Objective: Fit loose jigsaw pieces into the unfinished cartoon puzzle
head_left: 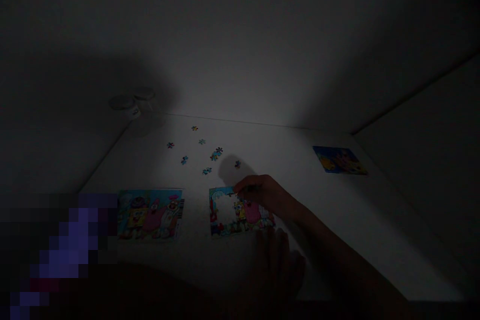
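Note:
A partly assembled jigsaw puzzle with cartoon figures lies on the white table, a white gap in its left and middle part. My right hand reaches over its top edge from the right. Its thumb and fingers are pinched on what looks like a puzzle piece, mostly hidden by the fingertips. My left hand rests at the puzzle's lower right edge, fingers stretched out and apart, in deep shadow. Several loose puzzle pieces lie beyond the puzzle, and a single piece is nearest my right hand.
Left of the puzzle lies a cartoon picture sheet. A blue picture card is at the far right of the table. Two clear lidded containers stand at the back left corner. The lighting is very dim. A pixelated patch covers the lower left.

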`<state>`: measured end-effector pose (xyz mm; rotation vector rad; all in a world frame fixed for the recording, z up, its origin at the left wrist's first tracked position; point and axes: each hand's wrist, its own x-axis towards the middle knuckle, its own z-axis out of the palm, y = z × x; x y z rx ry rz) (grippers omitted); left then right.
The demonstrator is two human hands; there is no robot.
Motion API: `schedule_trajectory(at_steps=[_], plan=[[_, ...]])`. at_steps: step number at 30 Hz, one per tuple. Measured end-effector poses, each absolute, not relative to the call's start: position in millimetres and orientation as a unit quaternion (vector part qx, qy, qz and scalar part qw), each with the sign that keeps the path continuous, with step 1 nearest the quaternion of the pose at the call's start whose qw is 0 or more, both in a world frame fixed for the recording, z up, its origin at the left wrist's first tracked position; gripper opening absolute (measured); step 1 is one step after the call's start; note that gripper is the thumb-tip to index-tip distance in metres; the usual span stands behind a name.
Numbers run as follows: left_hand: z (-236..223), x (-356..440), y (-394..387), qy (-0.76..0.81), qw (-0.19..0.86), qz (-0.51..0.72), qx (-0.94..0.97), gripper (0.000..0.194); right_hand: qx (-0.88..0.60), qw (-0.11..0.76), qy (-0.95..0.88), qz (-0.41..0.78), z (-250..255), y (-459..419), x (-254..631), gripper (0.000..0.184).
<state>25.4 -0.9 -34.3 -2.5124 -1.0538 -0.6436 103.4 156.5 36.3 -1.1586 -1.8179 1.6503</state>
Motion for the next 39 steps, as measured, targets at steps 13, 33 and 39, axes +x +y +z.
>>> schedule_trajectory(at_steps=[13,33,39], plan=[[-30.6,23.5,-3.3,-0.362,0.183,-0.129,-0.905,0.046,-0.308,0.172,-0.819,0.452,27.1,155.4,95.7,0.020],[-11.6,13.0,0.0,-0.325,0.176,-0.097,-0.924,0.047,-0.323,0.210,-0.814,0.436,39.7,152.9,93.7,0.021],[-13.9,11.7,2.3,-0.319,0.171,-0.100,-0.927,0.047,-0.402,0.225,-0.720,0.519,32.3,155.2,95.9,0.014]])
